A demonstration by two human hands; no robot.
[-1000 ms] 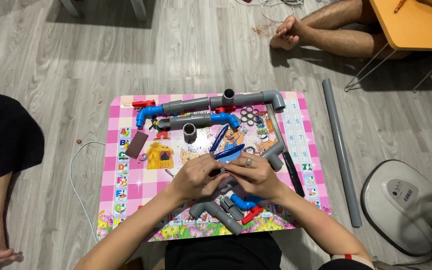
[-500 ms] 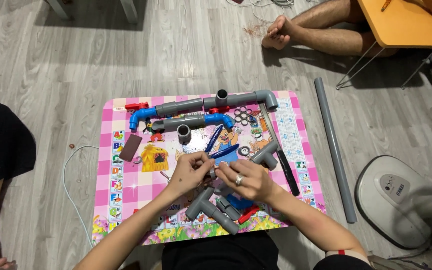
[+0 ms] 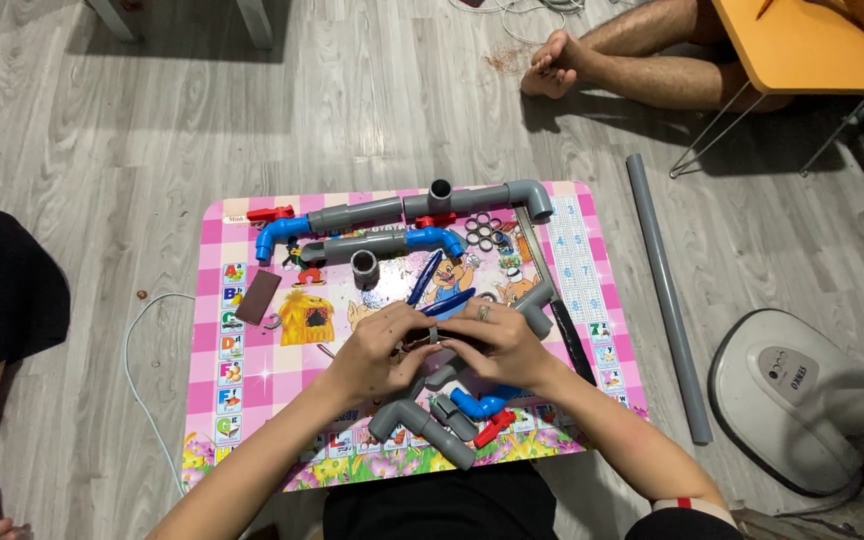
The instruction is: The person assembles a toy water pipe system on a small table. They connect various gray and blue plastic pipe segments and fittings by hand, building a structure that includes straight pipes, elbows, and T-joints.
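My left hand (image 3: 377, 352) and my right hand (image 3: 497, 343) meet over the middle of a small pink checked table (image 3: 252, 215) and pinch a small grey ring fitting (image 3: 433, 334) between their fingertips. What lies under the palms is hidden. Just below my hands lie grey elbow pipes (image 3: 422, 430) and a blue elbow with a red valve handle (image 3: 482, 408). At the far side of the table sits an assembly of grey pipes (image 3: 422, 208) with blue elbows. A loose grey coupling (image 3: 364, 269) stands near it, and a blue pen (image 3: 425, 277) lies beside.
A long grey pipe (image 3: 664, 290) lies on the wooden floor right of the table. A white fan base (image 3: 802, 400) sits at lower right. Another person's bare feet (image 3: 552, 65) rest at the top beside an orange folding table (image 3: 802, 45). A person in black sits at left.
The view has shifted slightly, so the table sits higher in frame. My hands stay together over the table's middle, still working the small fitting.
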